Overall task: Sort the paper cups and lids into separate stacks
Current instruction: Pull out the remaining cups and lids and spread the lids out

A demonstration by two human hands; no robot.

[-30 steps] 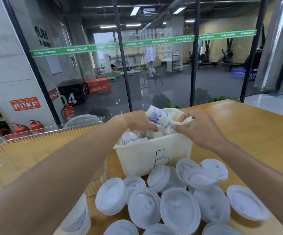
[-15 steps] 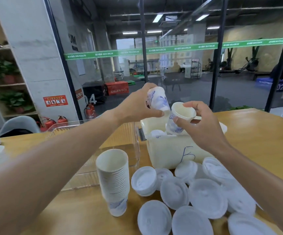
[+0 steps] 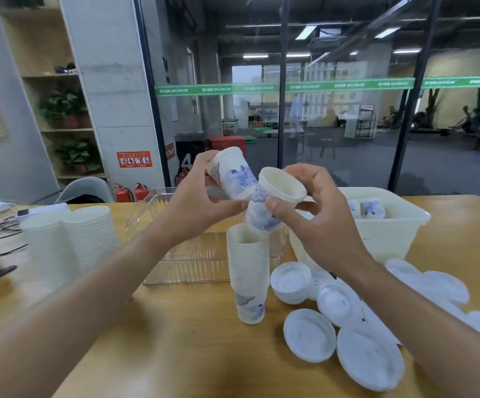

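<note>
From the head camera, the right hand (image 3: 323,222) gripped a paper cup (image 3: 270,205) tilted mouth-up, its base just above the open top of the cup stack (image 3: 248,271). The left hand (image 3: 195,202) gripped a second cup (image 3: 233,173), farther up and left. The right hand's cup lay nearer, its axis leaning off the stack's.

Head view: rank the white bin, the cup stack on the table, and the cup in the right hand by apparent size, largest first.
1. White bin
2. Cup stack
3. Cup in the right hand; nearer the camera, yet looks smallest.
</note>
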